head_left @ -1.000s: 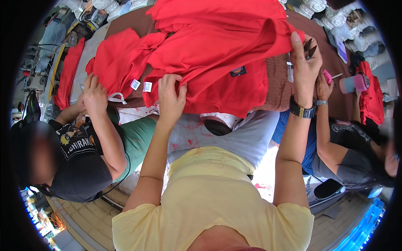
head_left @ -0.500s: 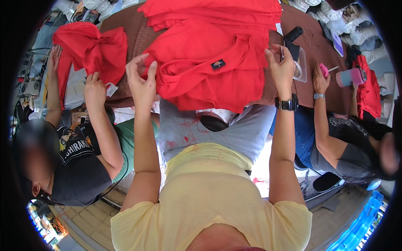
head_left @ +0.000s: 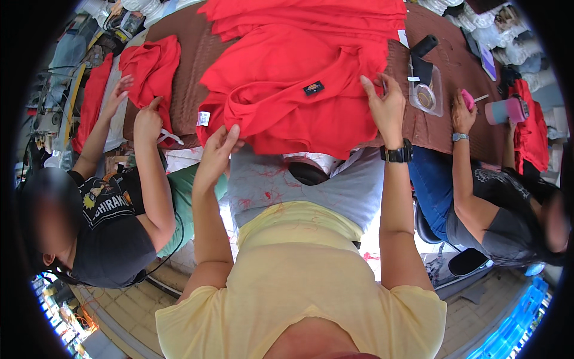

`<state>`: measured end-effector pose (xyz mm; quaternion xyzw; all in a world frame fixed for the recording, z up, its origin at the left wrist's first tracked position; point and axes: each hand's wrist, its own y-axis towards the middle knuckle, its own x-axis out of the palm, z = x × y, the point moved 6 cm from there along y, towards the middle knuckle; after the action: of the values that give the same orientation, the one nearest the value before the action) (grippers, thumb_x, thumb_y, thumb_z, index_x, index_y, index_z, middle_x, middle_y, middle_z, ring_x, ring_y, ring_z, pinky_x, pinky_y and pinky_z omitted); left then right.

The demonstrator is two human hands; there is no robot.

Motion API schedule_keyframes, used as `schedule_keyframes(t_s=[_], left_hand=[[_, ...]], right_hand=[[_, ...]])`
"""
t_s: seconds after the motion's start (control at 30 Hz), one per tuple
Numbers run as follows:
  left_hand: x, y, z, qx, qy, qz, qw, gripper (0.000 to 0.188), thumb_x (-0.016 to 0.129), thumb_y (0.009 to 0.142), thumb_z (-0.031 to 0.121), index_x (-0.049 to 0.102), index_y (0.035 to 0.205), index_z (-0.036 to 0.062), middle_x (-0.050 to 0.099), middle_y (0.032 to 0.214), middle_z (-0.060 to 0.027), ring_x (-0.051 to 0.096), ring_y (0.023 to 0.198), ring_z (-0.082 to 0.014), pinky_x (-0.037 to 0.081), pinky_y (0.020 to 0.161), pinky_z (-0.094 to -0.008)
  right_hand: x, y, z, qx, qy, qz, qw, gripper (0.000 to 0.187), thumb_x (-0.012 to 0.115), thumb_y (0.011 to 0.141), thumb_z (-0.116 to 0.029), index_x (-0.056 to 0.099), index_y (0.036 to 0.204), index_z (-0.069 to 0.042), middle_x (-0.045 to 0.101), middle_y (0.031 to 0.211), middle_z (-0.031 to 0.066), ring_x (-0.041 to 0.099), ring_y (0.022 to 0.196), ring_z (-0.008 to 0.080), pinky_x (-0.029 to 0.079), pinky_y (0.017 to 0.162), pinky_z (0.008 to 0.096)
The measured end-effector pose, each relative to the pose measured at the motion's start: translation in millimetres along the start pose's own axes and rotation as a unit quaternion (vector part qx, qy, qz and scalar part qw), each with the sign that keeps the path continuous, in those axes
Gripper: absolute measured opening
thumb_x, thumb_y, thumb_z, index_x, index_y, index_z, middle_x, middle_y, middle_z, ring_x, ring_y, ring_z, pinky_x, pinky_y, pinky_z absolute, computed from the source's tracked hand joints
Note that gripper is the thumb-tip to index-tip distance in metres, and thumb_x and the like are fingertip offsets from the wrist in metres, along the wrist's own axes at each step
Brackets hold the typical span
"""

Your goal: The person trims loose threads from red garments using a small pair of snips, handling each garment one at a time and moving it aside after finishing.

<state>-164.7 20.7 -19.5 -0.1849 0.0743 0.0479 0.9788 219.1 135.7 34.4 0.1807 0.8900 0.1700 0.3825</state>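
Note:
A red shirt [head_left: 287, 113] lies in front of me, its neckband spread in a loop and a dark label [head_left: 313, 88] showing inside the neck. At its left edge a small white tag [head_left: 203, 118] sticks out. My left hand [head_left: 220, 149] is at the shirt's lower left edge, its fingers loosely bent and apart, touching the cloth. My right hand [head_left: 387, 110], with a black watch on the wrist, rests at the shirt's right edge. Its thumb and fingers are spread against the cloth, and no tool shows plainly between them.
Folded red garments [head_left: 305, 15] are stacked behind the shirt on the brown-covered table [head_left: 170, 78]. To the right stand a clear plastic tray [head_left: 426, 99] and a pink-and-grey tumbler [head_left: 505, 111]. A co-worker on the left handles red cloth [head_left: 152, 72]; another sits at right.
My left hand has dropped from the shirt's left side to its lower edge, and the white tag now shows. My right hand has moved left onto the cloth; the slim dark tool seen there is out of sight.

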Motion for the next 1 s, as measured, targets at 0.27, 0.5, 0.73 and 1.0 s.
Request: schedule_keyframes(t_s=[0.27, 0.5, 0.73, 1.0], left_hand=[[22, -6, 99, 0.274, -0.221, 0.016, 0.936, 0.044, 0.063, 0.095, -0.005, 0.052, 0.137, -0.0036, 0.063, 0.131, -0.0129, 0.058, 0.123, -0.0173, 0.041, 0.108, -0.0314], [49, 5, 121, 0.304, -0.212, -0.055, 0.927, 0.064, 0.063, 0.09, -0.011, 0.037, 0.148, -0.0039, 0.055, 0.143, -0.0158, 0.054, 0.13, -0.0217, 0.041, 0.109, -0.0327], [44, 13, 122, 0.295, -0.199, -0.057, 0.933, 0.072, 0.063, 0.086, -0.013, 0.032, 0.15, -0.0048, 0.05, 0.148, -0.0172, 0.052, 0.134, -0.0227, 0.041, 0.109, -0.0347], [41, 18, 122, 0.285, -0.194, -0.057, 0.937, 0.074, 0.063, 0.085, -0.013, 0.031, 0.152, -0.0042, 0.046, 0.152, -0.0175, 0.05, 0.135, -0.0235, 0.041, 0.11, -0.0354]], right_hand=[[-30, 23, 3, 0.051, 0.074, 0.062, 0.994, 0.015, 0.073, 0.085, -0.012, 0.076, 0.097, -0.005, 0.07, 0.083, 0.0117, 0.063, 0.068, 0.0213, 0.05, 0.066, 0.0359], [-51, 26, -16, -0.062, -0.006, 0.092, 0.994, 0.018, 0.075, 0.086, -0.014, 0.074, 0.1, -0.003, 0.068, 0.089, 0.0116, 0.061, 0.072, 0.0249, 0.047, 0.068, 0.038], [-30, 17, -4, 0.035, 0.036, 0.02, 0.999, 0.019, 0.072, 0.087, -0.014, 0.073, 0.1, 0.0, 0.07, 0.091, 0.0146, 0.062, 0.072, 0.0248, 0.048, 0.068, 0.0371], [-21, 33, 27, 0.049, -0.021, 0.029, 0.998, 0.02, 0.07, 0.087, -0.012, 0.072, 0.101, 0.001, 0.072, 0.093, 0.0179, 0.066, 0.078, 0.0311, 0.05, 0.073, 0.0403]])
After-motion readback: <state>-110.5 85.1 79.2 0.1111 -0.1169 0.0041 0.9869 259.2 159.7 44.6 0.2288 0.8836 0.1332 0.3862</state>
